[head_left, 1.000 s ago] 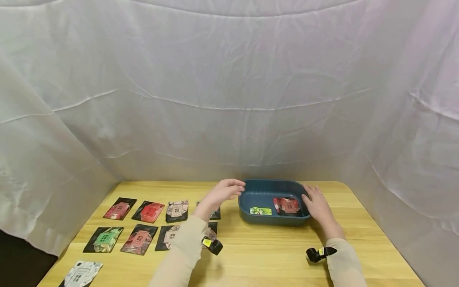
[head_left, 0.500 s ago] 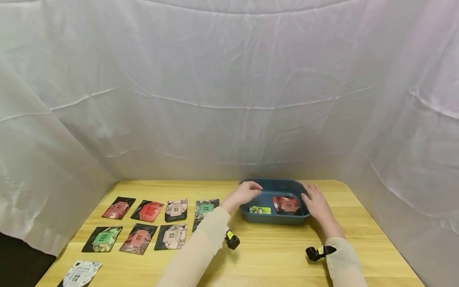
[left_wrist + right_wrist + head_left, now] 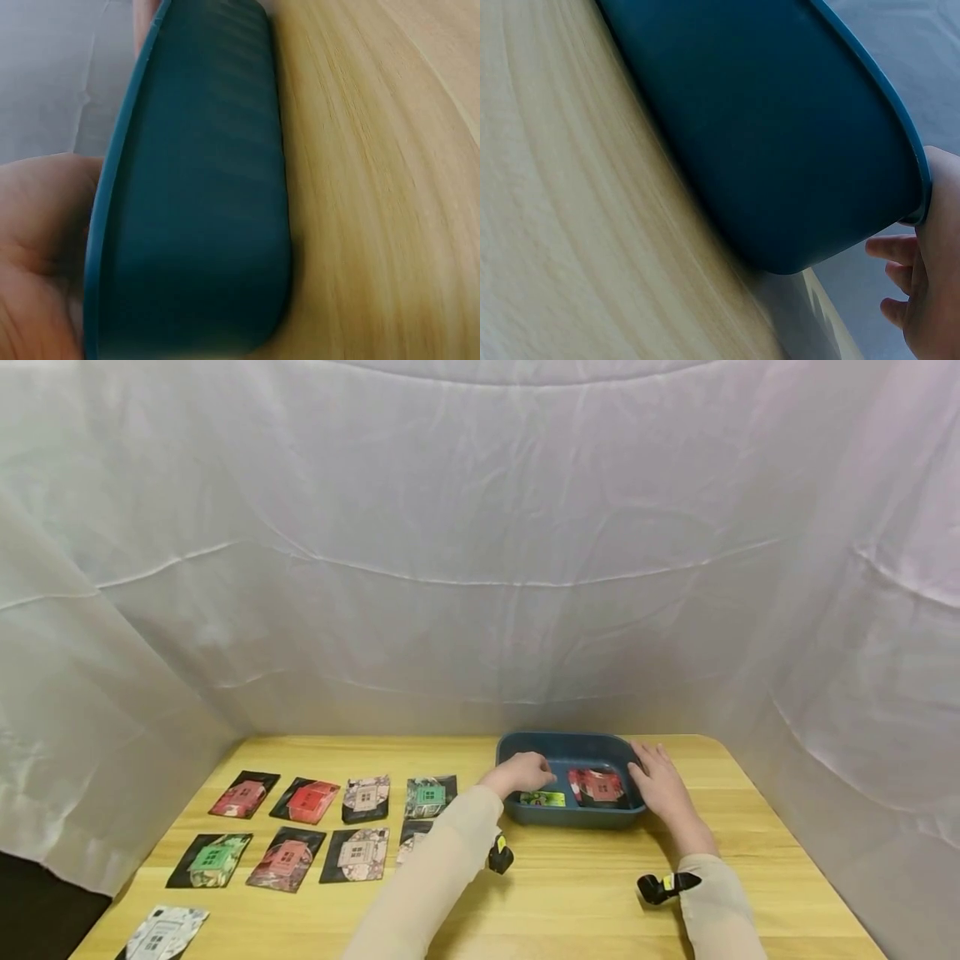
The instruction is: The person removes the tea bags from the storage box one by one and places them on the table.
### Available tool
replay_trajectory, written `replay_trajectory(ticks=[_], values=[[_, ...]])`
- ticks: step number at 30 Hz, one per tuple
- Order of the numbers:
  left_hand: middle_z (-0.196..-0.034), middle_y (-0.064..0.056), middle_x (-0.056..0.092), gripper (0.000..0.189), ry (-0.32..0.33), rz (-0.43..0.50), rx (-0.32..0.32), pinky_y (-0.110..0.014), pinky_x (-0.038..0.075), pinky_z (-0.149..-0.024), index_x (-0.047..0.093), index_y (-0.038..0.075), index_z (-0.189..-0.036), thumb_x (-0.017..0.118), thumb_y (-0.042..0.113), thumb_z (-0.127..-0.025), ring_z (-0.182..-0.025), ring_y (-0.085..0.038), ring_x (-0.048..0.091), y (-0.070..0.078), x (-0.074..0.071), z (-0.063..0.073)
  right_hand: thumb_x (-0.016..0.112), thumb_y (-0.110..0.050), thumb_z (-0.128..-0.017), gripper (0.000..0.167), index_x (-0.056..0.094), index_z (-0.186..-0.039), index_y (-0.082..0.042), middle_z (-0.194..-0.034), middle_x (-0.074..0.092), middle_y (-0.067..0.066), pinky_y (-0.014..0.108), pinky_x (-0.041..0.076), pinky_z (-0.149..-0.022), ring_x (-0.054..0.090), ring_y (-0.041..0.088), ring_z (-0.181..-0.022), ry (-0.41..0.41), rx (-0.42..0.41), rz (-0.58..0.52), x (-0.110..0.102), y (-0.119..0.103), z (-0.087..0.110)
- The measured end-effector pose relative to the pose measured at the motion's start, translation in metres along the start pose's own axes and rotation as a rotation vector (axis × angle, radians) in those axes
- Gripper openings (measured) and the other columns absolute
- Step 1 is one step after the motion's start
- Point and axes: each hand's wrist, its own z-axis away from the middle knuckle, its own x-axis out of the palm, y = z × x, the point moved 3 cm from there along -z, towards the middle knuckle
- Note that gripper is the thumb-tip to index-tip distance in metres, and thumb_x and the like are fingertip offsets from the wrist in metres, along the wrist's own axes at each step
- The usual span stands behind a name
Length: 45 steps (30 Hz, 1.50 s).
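A dark blue plastic basin (image 3: 577, 817) sits toward the back of the table. Inside it are a small green packet (image 3: 547, 798) and a red-and-black sachet (image 3: 600, 787). My left hand (image 3: 521, 770) reaches over the basin's left rim, its fingers bent down beside the green packet; the left wrist view has the palm (image 3: 37, 247) behind the rim and the fingertips hidden. At the other end my right hand (image 3: 663, 785) holds the rim, thumb over the edge and fingers along the outside. The right wrist view shows these fingers (image 3: 894, 246) below the rim.
Several flat sachets lie in rows at left, among them a red one (image 3: 305, 800), a green one (image 3: 210, 860) and a pale one (image 3: 355, 855). A white sachet (image 3: 165, 931) lies near the front left. Grey cloth (image 3: 480, 568) hangs behind the wooden table (image 3: 585, 893).
My left hand has moved right and down, from beside the basin's left rim to inside it, uncovering the rightmost sachets. The right hand has stayed on the rim.
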Motion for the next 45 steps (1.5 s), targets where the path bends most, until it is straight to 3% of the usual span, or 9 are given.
replay_trajectory(ticks=[8, 15, 22, 25, 29, 34, 40, 45], values=[[-0.123, -0.005, 0.068, 0.031, -0.035, -0.030, -0.029, -0.037, 0.053, -0.093, 0.068, 0.009, -0.120, 0.056, 0.028, -0.099, -0.113, -0.021, 0.063, 0.002, 0.002, 0.003, 0.043, -0.022, -0.102, 0.054, 0.033, -0.149, 0.003, -0.151, 0.032, 0.033, 0.065, 0.014, -0.116, 0.012, 0.052, -0.145, 0.006, -0.002, -0.001, 0.002, 0.000, 0.000], [-0.111, -0.004, 0.071, 0.024, 0.014, -0.018, -0.008, -0.035, 0.054, -0.087, 0.071, 0.009, -0.112, 0.059, 0.024, -0.097, -0.097, -0.017, 0.065, 0.004, 0.003, 0.004, 0.043, -0.022, -0.102, 0.054, 0.032, -0.149, 0.003, -0.150, 0.032, 0.033, 0.065, 0.014, -0.116, 0.012, 0.052, -0.144, 0.004, -0.008, 0.008, 0.002, 0.001, 0.001], [-0.125, -0.005, 0.067, 0.029, 0.046, -0.003, 0.023, -0.032, 0.053, -0.091, 0.067, 0.009, -0.120, 0.062, 0.011, -0.092, -0.110, -0.019, 0.062, 0.007, -0.003, 0.008, 0.042, -0.022, -0.102, 0.054, 0.032, -0.149, 0.003, -0.151, 0.031, 0.033, 0.066, 0.014, -0.116, 0.012, 0.053, -0.144, -0.001, -0.005, 0.010, 0.002, 0.001, 0.002], [-0.129, -0.007, 0.064, 0.032, 0.041, 0.007, 0.043, -0.026, 0.048, -0.073, 0.067, 0.009, -0.121, 0.059, 0.002, -0.090, -0.083, -0.015, 0.060, 0.008, -0.006, 0.011, 0.042, -0.022, -0.102, 0.054, 0.032, -0.149, 0.003, -0.151, 0.031, 0.034, 0.066, 0.013, -0.116, 0.012, 0.054, -0.144, -0.003, -0.005, 0.009, 0.002, 0.001, 0.003], [-0.131, -0.007, 0.063, 0.036, 0.035, 0.031, 0.060, -0.022, 0.037, -0.060, 0.066, 0.009, -0.123, 0.052, -0.002, -0.092, -0.058, -0.011, 0.041, 0.008, -0.010, 0.017, 0.042, -0.023, -0.103, 0.054, 0.031, -0.149, 0.003, -0.151, 0.030, 0.034, 0.066, 0.013, -0.116, 0.012, 0.054, -0.144, -0.006, -0.003, 0.008, 0.002, 0.001, 0.002], [-0.130, -0.005, 0.064, 0.034, 0.049, 0.039, 0.075, -0.022, 0.040, -0.066, 0.067, 0.011, -0.122, 0.053, -0.001, -0.093, -0.068, -0.009, 0.046, 0.007, -0.016, 0.021, 0.042, -0.023, -0.103, 0.055, 0.031, -0.149, 0.003, -0.151, 0.030, 0.033, 0.066, 0.014, -0.116, 0.013, 0.054, -0.144, -0.007, -0.002, 0.012, 0.002, 0.001, 0.001], [-0.125, -0.008, 0.066, 0.033, 0.088, 0.108, 0.116, -0.022, 0.040, -0.064, 0.067, 0.009, -0.121, 0.051, 0.000, -0.094, -0.061, -0.009, 0.045, 0.003, -0.026, 0.026, 0.042, -0.023, -0.102, 0.055, 0.031, -0.149, 0.003, -0.151, 0.030, 0.034, 0.066, 0.014, -0.116, 0.013, 0.054, -0.144, -0.005, -0.003, 0.011, 0.001, 0.000, -0.001], [-0.112, -0.014, 0.068, 0.030, 0.127, 0.249, 0.135, -0.024, 0.043, -0.066, 0.066, 0.004, -0.120, 0.050, 0.001, -0.095, -0.076, -0.012, 0.054, -0.004, -0.035, 0.031, 0.042, -0.024, -0.103, 0.055, 0.031, -0.149, 0.003, -0.151, 0.030, 0.034, 0.066, 0.014, -0.116, 0.012, 0.053, -0.144, -0.004, -0.004, 0.008, 0.001, 0.000, -0.001]])
